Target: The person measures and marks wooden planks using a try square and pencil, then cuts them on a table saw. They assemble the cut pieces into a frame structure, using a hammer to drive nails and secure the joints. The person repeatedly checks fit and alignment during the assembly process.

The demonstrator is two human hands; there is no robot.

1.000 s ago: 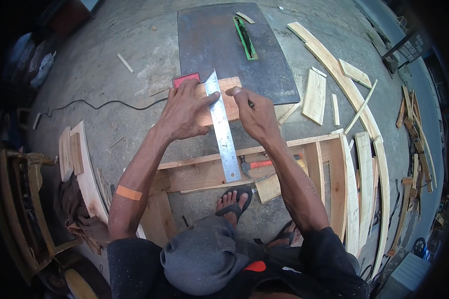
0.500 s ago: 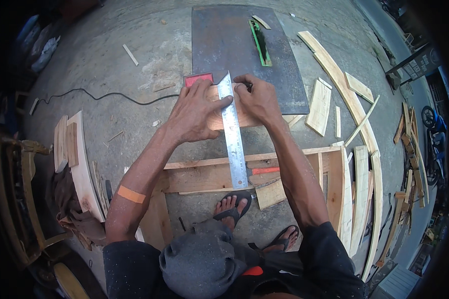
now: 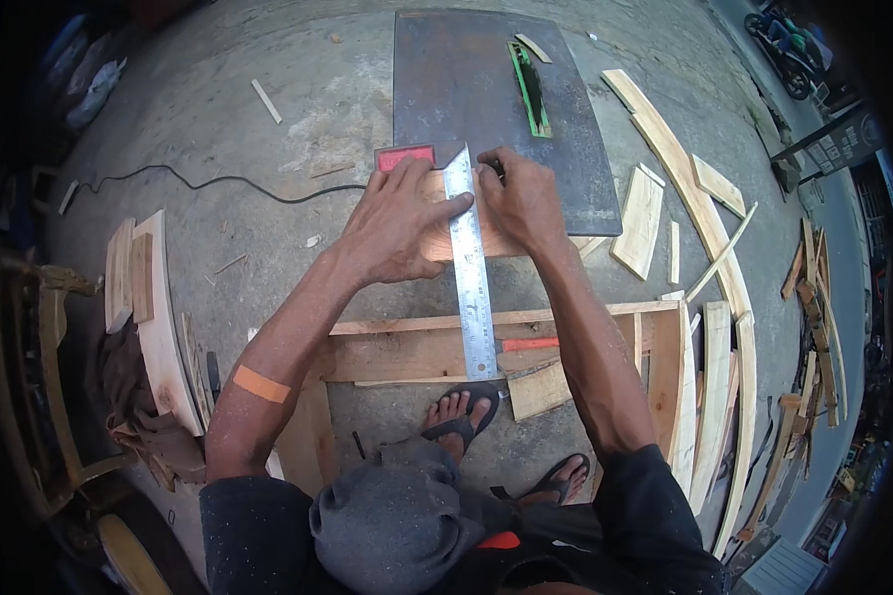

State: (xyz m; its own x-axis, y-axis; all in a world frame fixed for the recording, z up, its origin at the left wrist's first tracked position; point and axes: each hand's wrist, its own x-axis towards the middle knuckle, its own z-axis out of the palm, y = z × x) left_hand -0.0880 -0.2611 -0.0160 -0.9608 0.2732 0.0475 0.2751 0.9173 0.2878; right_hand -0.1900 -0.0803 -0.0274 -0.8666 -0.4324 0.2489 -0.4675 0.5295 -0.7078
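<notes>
A try square with a long steel blade (image 3: 476, 278) and a red-faced stock (image 3: 405, 156) lies across a piece of wood (image 3: 435, 243). My left hand (image 3: 382, 223) is closed on it: the fingers reach over the stock and wood, while the thumb presses on the blade. Along the blade's right side, my right hand (image 3: 526, 203) rests on the wood with its fingers curled. Something small and dark shows at those fingers, too hidden to name. The blade's lower end sticks out toward me, over a wooden frame (image 3: 422, 322).
Beyond my hands is a dark metal tabletop (image 3: 456, 89) with a green-edged slot (image 3: 532, 94). A hammer with a red handle (image 3: 529, 345) lies within the frame. Planks (image 3: 685, 164) and offcuts spread at right; more boards (image 3: 159, 327) stand left. A black cable (image 3: 218, 179) crosses the floor.
The whole view has shifted slightly, so hands and tabletop appear a little further right. Both hands keep nearly the same pose on the try square and wood.
</notes>
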